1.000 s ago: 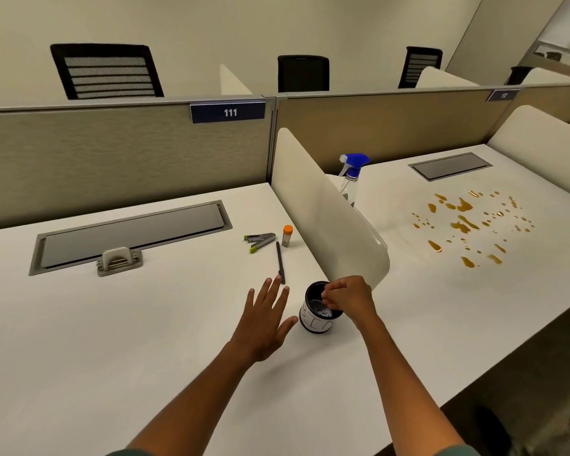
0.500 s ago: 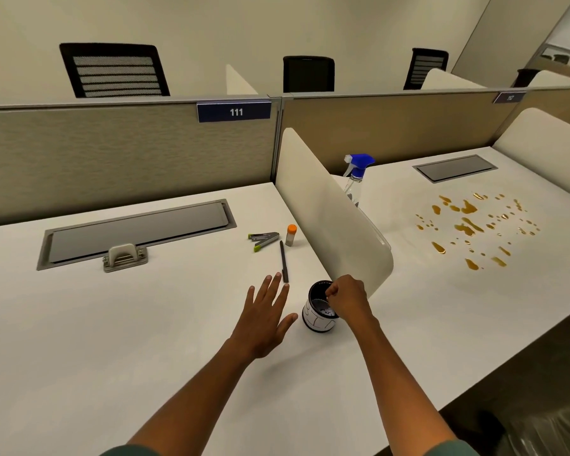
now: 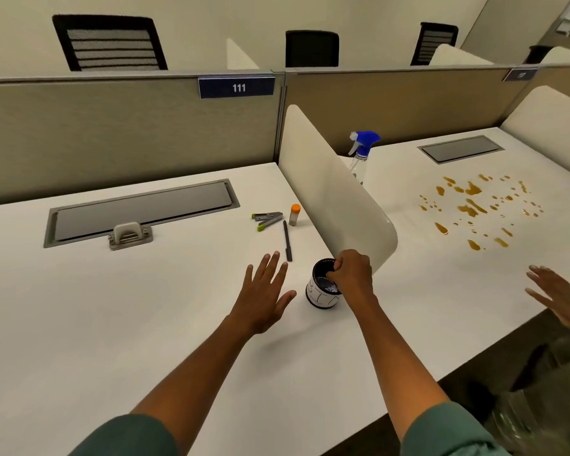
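Observation:
A small black-and-white cup (image 3: pixel 320 296) stands on the white desk (image 3: pixel 145 307) near the end of a curved divider. My right hand (image 3: pixel 352 274) sits over its far rim with fingers curled, pinching at the rim; what lies under the fingertips is hidden. My left hand (image 3: pixel 265 291) hovers flat with spread fingers just left of the cup, apart from it. A dark pen (image 3: pixel 287 240) lies just beyond my left fingertips.
A stapler (image 3: pixel 267 218) and an orange-capped tube (image 3: pixel 294 214) lie behind the pen. The cream divider (image 3: pixel 336 195) separates the desks. A blue-topped spray bottle (image 3: pixel 362 149) and brown spill drops (image 3: pixel 481 209) are on the right desk. Another person's open hand (image 3: pixel 560 301) reaches in at right.
My hands have barely moved; the right stays at the cup's rim. Another person's hand has come into view at the right edge.

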The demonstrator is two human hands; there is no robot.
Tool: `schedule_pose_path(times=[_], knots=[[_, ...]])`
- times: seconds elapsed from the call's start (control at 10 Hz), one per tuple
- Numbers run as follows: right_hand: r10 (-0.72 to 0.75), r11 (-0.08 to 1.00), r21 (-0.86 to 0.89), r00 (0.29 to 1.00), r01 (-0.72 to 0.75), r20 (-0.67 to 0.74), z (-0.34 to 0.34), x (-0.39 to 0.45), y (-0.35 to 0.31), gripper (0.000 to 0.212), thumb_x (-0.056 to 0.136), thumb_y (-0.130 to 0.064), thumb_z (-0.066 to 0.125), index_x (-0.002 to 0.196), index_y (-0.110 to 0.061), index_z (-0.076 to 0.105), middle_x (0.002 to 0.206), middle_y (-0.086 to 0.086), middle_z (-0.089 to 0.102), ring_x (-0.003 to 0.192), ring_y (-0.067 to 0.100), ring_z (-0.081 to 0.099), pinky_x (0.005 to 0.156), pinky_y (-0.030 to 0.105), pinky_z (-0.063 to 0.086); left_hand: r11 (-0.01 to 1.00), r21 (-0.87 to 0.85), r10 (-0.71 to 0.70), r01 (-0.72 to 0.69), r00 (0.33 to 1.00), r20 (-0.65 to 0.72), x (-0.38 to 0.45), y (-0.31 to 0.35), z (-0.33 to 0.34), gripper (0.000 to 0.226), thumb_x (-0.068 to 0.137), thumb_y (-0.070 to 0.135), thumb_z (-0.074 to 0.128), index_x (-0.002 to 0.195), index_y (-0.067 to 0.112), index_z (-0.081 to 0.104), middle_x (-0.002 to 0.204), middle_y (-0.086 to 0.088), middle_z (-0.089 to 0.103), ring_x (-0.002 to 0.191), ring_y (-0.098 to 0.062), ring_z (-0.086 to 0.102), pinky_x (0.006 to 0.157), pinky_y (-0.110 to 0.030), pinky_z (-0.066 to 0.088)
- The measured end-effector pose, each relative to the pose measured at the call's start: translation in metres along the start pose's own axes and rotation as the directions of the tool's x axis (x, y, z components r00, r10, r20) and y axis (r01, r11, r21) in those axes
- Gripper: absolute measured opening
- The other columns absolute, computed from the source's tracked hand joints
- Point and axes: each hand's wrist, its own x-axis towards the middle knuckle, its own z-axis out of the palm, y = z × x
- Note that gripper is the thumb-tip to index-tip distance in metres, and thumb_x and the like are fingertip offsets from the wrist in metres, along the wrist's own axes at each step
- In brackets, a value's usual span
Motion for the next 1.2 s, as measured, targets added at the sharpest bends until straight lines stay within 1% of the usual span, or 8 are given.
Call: schedule_pose_path(times=[0.1, 0.2, 0.5, 0.6, 0.7, 0.8, 1.0, 1.2], knots=[[-0.043, 0.999, -0.018, 0.999, 0.043, -0.003, 0.001, -0.001, -0.002, 0.014, 0.08, 0.003, 0.063, 0.074, -0.01, 0.062, 0.084, 0.013, 0.065, 0.079, 0.03, 0.062, 0.066, 0.029, 0.048, 1.0, 0.016, -0.006, 0.006, 1.0, 0.002, -0.002, -0.002, -0.002, 0.093, 0.081, 0.068, -0.017, 0.155, 0.016, 0.007, 0.162, -0.007, -0.012, 0.149, -0.025, -0.012, 0.119, -0.049, 0.001], [-0.043, 0.998, -0.041, 0.997, 0.045, 0.062, 0.003, -0.001, 0.0, 0.018, 0.083, 0.001, 0.063, 0.096, -0.009, 0.071, 0.1, 0.012, 0.068, 0.091, 0.031, 0.065, 0.078, 0.032, 0.054, 1.0, 0.02, -0.006, 0.006, 1.0, -0.002, -0.005, -0.005, -0.006, 0.097, 0.079, 0.069, -0.021, 0.155, 0.016, 0.007, 0.162, -0.007, -0.012, 0.149, -0.026, -0.012, 0.119, -0.049, 0.001], [-0.089, 0.995, 0.029, 0.995, 0.09, -0.055, 0.005, -0.014, 0.002, 0.013, 0.083, -0.005, 0.065, 0.086, -0.017, 0.069, 0.093, 0.003, 0.07, 0.083, 0.023, 0.063, 0.067, 0.028, 0.049, 1.0, 0.017, -0.016, 0.017, 0.999, -0.028, -0.015, -0.012, -0.017, 0.093, 0.081, 0.068, -0.018, 0.155, 0.017, 0.005, 0.161, -0.006, -0.014, 0.149, -0.025, -0.014, 0.119, -0.048, -0.001], [-0.079, 0.952, 0.286, 0.99, 0.11, -0.117, 0.003, -0.017, -0.002, 0.013, 0.079, -0.007, 0.072, 0.089, -0.014, 0.07, 0.088, 0.0, 0.071, 0.082, 0.019, 0.066, 0.076, 0.031, 0.056, 0.999, 0.017, -0.027, 0.028, 0.999, -0.043, -0.021, -0.02, -0.023, 0.091, 0.082, 0.068, -0.016, 0.155, 0.017, 0.005, 0.161, -0.006, -0.014, 0.149, -0.024, -0.014, 0.12, -0.049, 0.002], [0.054, 0.777, 0.63, 0.997, -0.006, -0.057, 0.0, -0.024, -0.01, 0.02, 0.08, -0.017, 0.073, 0.101, -0.019, 0.07, 0.085, -0.005, 0.073, 0.08, 0.016, 0.07, 0.083, 0.037, 0.058, 0.999, 0.012, -0.043, 0.044, 0.997, -0.07, -0.03, -0.03, -0.032, 0.085, 0.086, 0.066, -0.009, 0.155, 0.017, 0.004, 0.161, -0.006, -0.014, 0.149, -0.024, -0.014, 0.12, -0.049, 0.002], [0.064, 0.64, 0.765, 0.997, -0.068, 0.036, 0.005, -0.036, -0.028, 0.029, 0.084, -0.028, 0.071, 0.112, -0.022, 0.065, 0.096, -0.005, 0.073, 0.089, 0.016, 0.07, 0.088, 0.04, 0.057, 0.998, 0.006, -0.065, 0.066, 0.993, -0.1, -0.044, -0.043, -0.042, 0.084, 0.087, 0.065, -0.007, 0.155, 0.016, 0.001, 0.161, -0.005, -0.013, 0.149, -0.023, -0.014, 0.119, -0.048, 0.0], [-0.192, 0.833, 0.534, 0.981, 0.143, 0.037, 0.043, -0.083, -0.09, 0.061, 0.087, -0.052, 0.061, 0.138, -0.022, 0.047, 0.141, -0.005, 0.049, 0.131, 0.015, 0.045, 0.106, 0.031, 0.038, 0.992, 0.023, -0.117, 0.122, 0.983, -0.143, -0.089, -0.085, -0.063, 0.08, 0.091, 0.064, 0.001, 0.155, 0.016, 0.001, 0.161, -0.005, -0.013, 0.148, -0.023, -0.015, 0.119, -0.049, 0.0], [-0.392, 0.92, 0.017, 0.918, 0.391, 0.059, 0.097, -0.134, -0.153, 0.084, 0.084, -0.074, 0.031, 0.152, -0.032, 0.008, 0.162, -0.001, -0.002, 0.149, 0.024, -0.002, 0.117, 0.054, 0.007, 0.973, 0.017, -0.221, 0.228, 0.957, -0.189, -0.149, -0.136, -0.081, 0.084, 0.089, 0.069, 0.001, 0.155, 0.017, 0.0, 0.161, -0.005, -0.015, 0.148, -0.024, -0.016, 0.119, -0.05, -0.004]])
